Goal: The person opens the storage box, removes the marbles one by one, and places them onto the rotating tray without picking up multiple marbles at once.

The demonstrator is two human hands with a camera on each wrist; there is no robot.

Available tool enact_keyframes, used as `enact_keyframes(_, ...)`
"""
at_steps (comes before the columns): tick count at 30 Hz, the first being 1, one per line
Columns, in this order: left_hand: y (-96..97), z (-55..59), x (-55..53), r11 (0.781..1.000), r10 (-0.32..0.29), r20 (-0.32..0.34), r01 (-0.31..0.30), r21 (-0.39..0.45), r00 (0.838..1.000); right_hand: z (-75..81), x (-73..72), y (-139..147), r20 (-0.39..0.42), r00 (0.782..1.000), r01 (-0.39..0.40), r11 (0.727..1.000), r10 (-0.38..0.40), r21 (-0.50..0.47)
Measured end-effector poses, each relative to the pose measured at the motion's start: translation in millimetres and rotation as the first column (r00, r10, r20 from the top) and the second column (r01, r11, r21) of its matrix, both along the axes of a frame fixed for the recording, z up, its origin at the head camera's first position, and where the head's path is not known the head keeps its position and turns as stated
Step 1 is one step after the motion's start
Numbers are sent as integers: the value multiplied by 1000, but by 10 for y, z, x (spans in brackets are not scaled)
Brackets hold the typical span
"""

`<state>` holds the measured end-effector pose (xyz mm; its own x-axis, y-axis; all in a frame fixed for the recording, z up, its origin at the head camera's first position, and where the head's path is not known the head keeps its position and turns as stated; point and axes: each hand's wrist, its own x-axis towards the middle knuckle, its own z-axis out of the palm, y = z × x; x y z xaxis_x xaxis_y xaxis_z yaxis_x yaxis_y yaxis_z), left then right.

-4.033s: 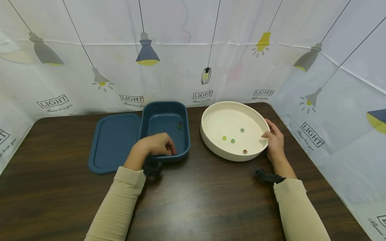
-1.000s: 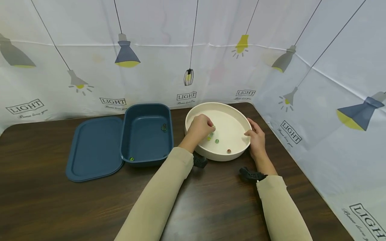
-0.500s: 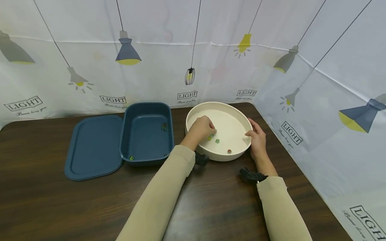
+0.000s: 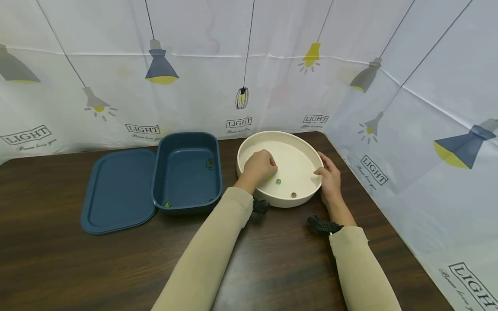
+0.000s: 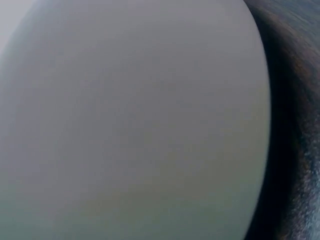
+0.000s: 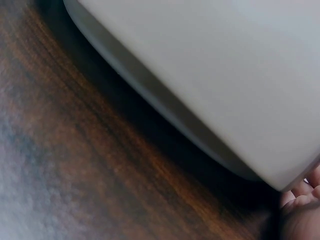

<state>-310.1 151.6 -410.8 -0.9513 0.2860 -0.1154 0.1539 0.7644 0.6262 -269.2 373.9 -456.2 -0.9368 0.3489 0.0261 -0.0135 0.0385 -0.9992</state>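
My left hand (image 4: 260, 165) reaches over the near left rim of a round cream dish (image 4: 287, 201), fingertips pinched together low inside it. A marble was visible at those fingertips a moment ago; now the fingers hide it. A yellow marble (image 4: 269, 178) sits just under the hand, with a green marble (image 4: 278, 181) and a reddish-brown marble (image 4: 293, 195) nearby on the dish floor. The dish's right rim is gripped by my right hand (image 4: 330, 179), thumb inside and fingers outside. Its pale outer wall (image 5: 135, 120) fills the left wrist view; fingers (image 6: 302, 197) show at the right wrist view's corner.
Left of the dish stands a deep blue container (image 4: 186, 181), holding a small cluster of marbles (image 4: 209, 163) and a green marble (image 4: 167, 204) in its near left corner. A flat blue lid (image 4: 118, 190) lies beside it. A lamp-print sheet (image 4: 194, 95) hangs behind the dark wooden table (image 4: 241, 259).
Since four seconds ago, my left hand has moved from the blue container rightward into the cream dish. Over the last second it has barely shifted. The right hand keeps its hold on the rim.
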Motion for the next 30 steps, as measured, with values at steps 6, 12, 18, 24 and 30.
enact_keyframes(6, -86, -25, 12, 1000, 28, 10, -28, -6, 1000, -21, -18, -93, 1, 1000, -22, 1000, 22, 9)
enact_keyframes(12, -154, 8, 44, 999, 48, 13, -48, -16, 999, -41, -39, -134, 0, 1000, -30, 1000, 30, 3)
enact_keyframes(18, -340, 294, 182, 998, 64, -123, -64, 4, 990, -1, -22, -51, 12, 1000, -3, 1000, 3, -5)
enact_keyframes(24, -969, 635, 438, 995, 63, -182, -47, 91, 981, 14, -25, -32, 18, 1000, 4, 1000, -4, -15)
enact_keyframes(30, -1643, 759, 684, 997, 24, -133, -13, 80, 991, 21, -14, -25, 27, 1000, 10, 1000, -9, -12)
